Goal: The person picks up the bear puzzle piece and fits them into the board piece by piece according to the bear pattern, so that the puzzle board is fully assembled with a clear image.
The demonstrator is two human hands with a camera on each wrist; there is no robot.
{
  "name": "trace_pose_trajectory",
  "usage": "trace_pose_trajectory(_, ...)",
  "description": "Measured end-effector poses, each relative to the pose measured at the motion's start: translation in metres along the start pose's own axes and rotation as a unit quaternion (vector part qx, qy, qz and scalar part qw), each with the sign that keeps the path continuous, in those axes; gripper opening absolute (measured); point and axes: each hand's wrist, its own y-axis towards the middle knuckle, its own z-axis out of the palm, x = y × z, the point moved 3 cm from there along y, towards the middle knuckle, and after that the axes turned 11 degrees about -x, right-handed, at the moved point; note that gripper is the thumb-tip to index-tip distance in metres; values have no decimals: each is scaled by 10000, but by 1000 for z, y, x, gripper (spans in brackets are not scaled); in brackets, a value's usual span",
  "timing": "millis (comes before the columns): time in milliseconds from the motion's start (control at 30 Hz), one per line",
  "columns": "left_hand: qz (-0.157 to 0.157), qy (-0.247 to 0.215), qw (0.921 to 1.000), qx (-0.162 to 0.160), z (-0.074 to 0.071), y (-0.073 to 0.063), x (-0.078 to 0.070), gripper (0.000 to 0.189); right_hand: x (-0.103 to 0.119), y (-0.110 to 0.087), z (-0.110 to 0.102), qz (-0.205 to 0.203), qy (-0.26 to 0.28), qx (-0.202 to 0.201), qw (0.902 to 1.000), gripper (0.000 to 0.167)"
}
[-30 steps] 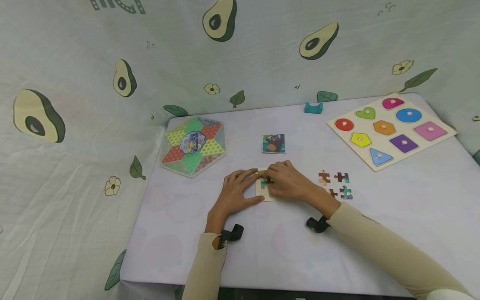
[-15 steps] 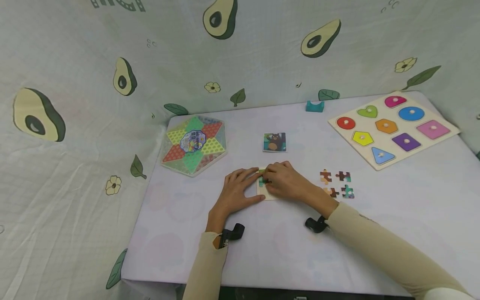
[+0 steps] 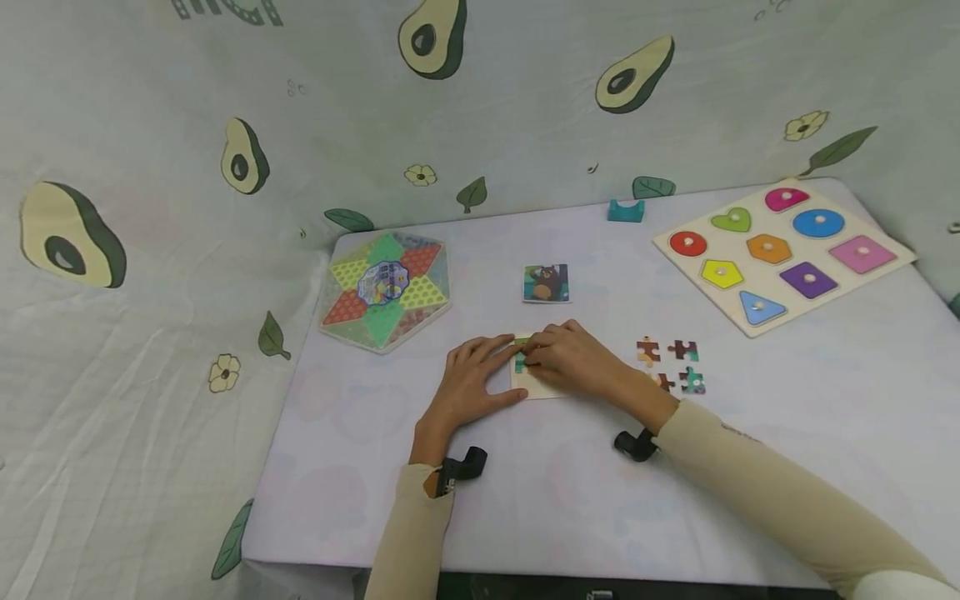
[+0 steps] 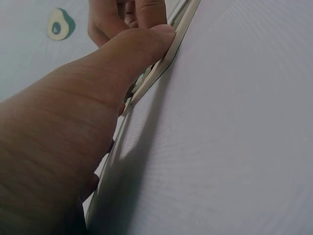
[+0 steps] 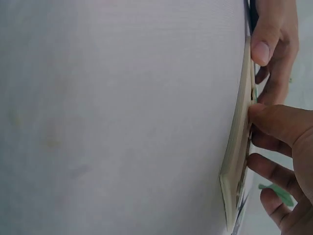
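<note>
A small pale wooden puzzle tray (image 3: 534,389) lies in front of me with green picture pieces (image 3: 519,364) in its upper left part. My left hand (image 3: 470,381) spreads along its left side, thumb on the near corner and index finger at the far edge. In the left wrist view the thumb (image 4: 159,41) rests on the tray's rim. My right hand (image 3: 573,361) bends over the tray and pinches a puzzle piece low against it; the fingers mostly hide that piece. The right wrist view has thumb and fingertips right at the tray's top (image 5: 237,147).
Several loose jigsaw pieces (image 3: 692,381) lie right of the tray. Behind it is a square bear picture (image 3: 546,283). A hexagonal checkers box (image 3: 384,292) sits back left, a wooden shape board (image 3: 783,258) back right, and a teal block (image 3: 626,211) by the back edge.
The right hand's fingers shift slightly left over the tray, covering more of the picture pieces. The left hand keeps its place.
</note>
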Motion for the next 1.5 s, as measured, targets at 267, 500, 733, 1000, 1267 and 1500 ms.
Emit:
trace_pose_trajectory(267, -4, -44, 10000, 8, 1, -1, 0, 77, -2, -2, 3, 65, -105, -2, 9999, 11)
trace_pose_trajectory(500, 11, -17, 10000, -31, 0, 0, 1, 76, 0, -1, 1, -62, -194, 239, 9995, 14)
trace_pose_trajectory(733, -22, 0, 10000, -34, -2, -1, 0, 77, 3, -6, -4, 225, -141, 697, 9972, 25)
trace_pose_trajectory(1000, 81, -64, 9999, -26, -2, -1, -2, 73, -13, -19, -23, 1253, 448, 297, 9907, 26)
trace_pose_trajectory(1267, 11, -65, 10000, -42, -2, 0, -2, 64, -34, -43, -55, 1702, 379, 136, 9846, 21)
trace_pose_trajectory(1500, -39, -164, 9999, -35, -2, -1, -1, 62, -47, -66, -71, 1703, 213, -10, 9852, 22)
